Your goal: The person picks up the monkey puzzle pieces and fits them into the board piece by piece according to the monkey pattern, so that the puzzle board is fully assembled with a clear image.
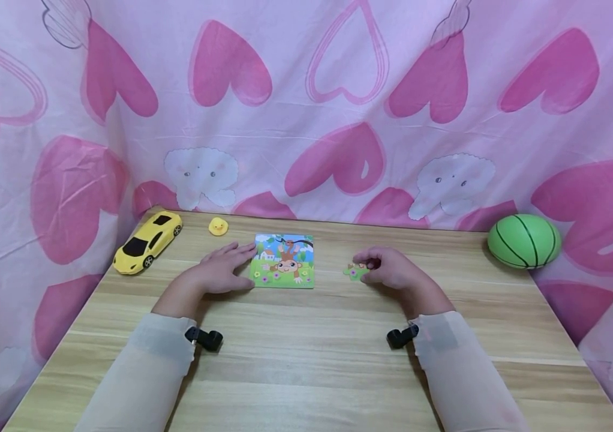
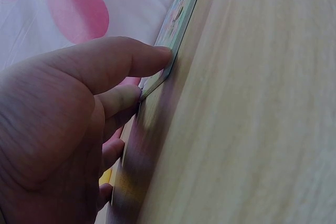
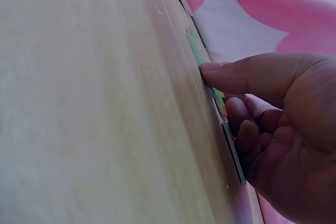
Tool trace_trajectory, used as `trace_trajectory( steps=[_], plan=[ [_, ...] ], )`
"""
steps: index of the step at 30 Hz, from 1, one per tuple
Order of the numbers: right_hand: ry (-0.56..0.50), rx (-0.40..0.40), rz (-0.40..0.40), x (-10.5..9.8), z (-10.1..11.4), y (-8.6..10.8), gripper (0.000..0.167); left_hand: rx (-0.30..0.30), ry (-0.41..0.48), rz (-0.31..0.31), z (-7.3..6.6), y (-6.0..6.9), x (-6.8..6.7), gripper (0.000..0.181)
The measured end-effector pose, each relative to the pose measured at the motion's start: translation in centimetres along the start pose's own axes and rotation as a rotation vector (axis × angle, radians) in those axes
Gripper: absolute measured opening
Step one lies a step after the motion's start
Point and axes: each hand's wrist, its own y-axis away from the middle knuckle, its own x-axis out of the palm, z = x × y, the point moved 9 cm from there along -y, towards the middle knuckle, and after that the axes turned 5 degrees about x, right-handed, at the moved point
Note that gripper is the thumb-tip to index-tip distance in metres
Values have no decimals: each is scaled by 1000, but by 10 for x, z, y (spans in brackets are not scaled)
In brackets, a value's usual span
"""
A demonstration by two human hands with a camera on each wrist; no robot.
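Observation:
A square picture puzzle with a monkey, a house and flowers lies flat on the table. Along its left edge rests my left hand, thumb near the lower corner and fingers stretched toward the upper part. The left wrist view shows the thumb against the board's edge. To the right of the puzzle, my right hand has its fingers curled and pinches a small green puzzle piece with a flower print, low at the tabletop. In the right wrist view, a dark-edged flat piece lies beneath the curled fingers, partly hidden.
A yellow toy car stands at the table's left edge, with a small yellow duck to its right. A green ball with black lines sits at the far right. A pink heart-print curtain hangs behind the wooden table.

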Motion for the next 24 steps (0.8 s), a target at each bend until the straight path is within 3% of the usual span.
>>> trace_trajectory(
  steps=[18, 24],
  plan=[
    [60, 6, -56, -7, 2, 2, 27, -5, 8, 8, 1, -1, 1, 93],
    [13, 76, -34, -8, 2, 3, 23, -9, 3, 6, 2, -2, 2, 93]
  ],
)
